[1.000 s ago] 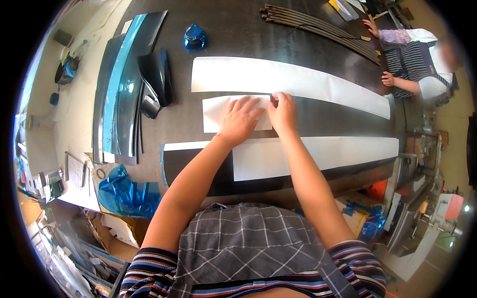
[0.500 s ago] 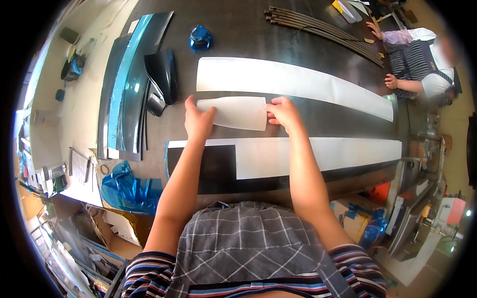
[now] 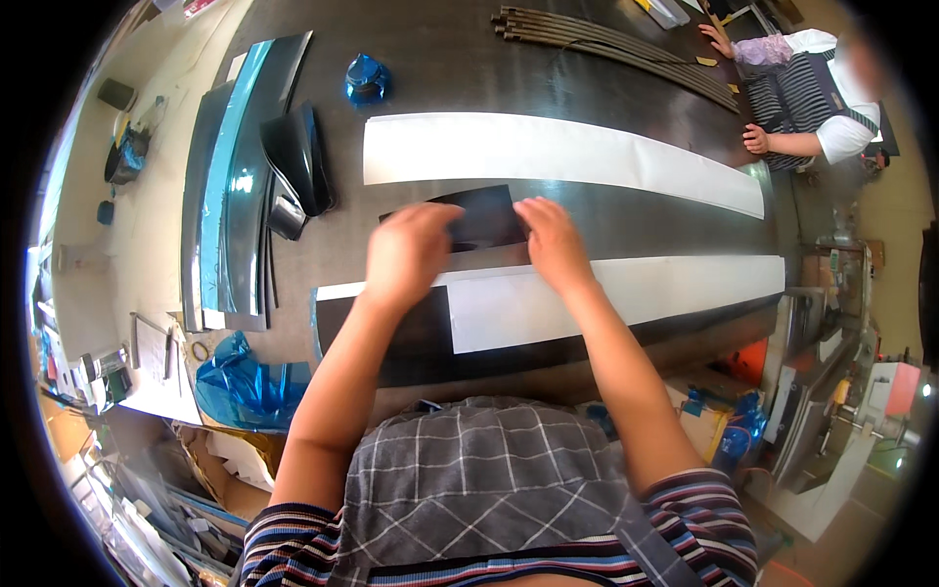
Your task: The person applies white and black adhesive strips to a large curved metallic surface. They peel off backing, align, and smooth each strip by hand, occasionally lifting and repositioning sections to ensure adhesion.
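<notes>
Sheet: small dark sheet (image 3: 482, 217) lifted over the dark worktable (image 3: 440, 59), between two long white strips.
Left hand (image 3: 409, 254): closed on the sheet's left end.
Right hand (image 3: 553, 245): fingers pinching the sheet's right edge.
Far strip (image 3: 548, 152): beyond the hands.
Near strip (image 3: 626, 293): just under the wrists.
Blue film (image 3: 245, 382): crumpled at the table's left corner.
Co-worker's hand (image 3: 755, 139): far right, well apart.

Single head-worn fisheye, looking steeply down and forward over the desk (image 3: 548, 68), close above both forearms, edges bowed.
</notes>
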Tool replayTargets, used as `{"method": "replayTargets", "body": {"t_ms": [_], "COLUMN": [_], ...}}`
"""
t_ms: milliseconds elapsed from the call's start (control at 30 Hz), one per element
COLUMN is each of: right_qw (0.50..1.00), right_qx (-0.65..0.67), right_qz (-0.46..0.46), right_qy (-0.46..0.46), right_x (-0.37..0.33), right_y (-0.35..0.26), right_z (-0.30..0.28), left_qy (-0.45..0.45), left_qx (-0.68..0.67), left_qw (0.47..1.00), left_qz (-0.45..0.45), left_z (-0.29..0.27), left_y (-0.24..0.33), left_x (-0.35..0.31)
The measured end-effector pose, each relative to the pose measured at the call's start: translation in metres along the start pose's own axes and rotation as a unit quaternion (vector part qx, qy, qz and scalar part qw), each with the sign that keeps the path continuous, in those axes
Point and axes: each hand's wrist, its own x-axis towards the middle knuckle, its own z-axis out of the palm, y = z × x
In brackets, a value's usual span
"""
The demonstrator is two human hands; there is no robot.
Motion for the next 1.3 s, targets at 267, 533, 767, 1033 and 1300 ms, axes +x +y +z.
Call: {"method": "replayTargets", "body": {"t_ms": [267, 533, 767, 1033, 1300], "right_qw": [0.973, 0.995, 0.988, 0.984, 0.995], "right_qx": [-0.072, -0.01, -0.112, -0.126, -0.055], "right_qz": [0.192, 0.093, -0.096, -0.122, -0.081], "right_qy": [-0.105, -0.04, -0.044, -0.023, -0.004], "right_x": [0.011, 0.031, 0.038, 0.052, 0.048], "right_y": [0.029, 0.005, -0.002, -0.003, -0.005], "right_z": [-0.019, -0.009, 0.005, 0.001, -0.005], "left_qy": [-0.187, -0.178, -0.183, -0.16, -0.165], "left_qx": [0.16, 0.157, 0.13, 0.115, 0.127], "left_qw": [0.969, 0.971, 0.974, 0.98, 0.978], "left_qz": [-0.029, 0.023, 0.005, 0.013, 0.02], "left_z": [0.086, 0.083, 0.079, 0.077, 0.077], "left_y": [0.0, -0.006, -0.001, 0.0, -0.002], "left_x": [0.004, -0.011, -0.008, -0.009, -0.008]}}
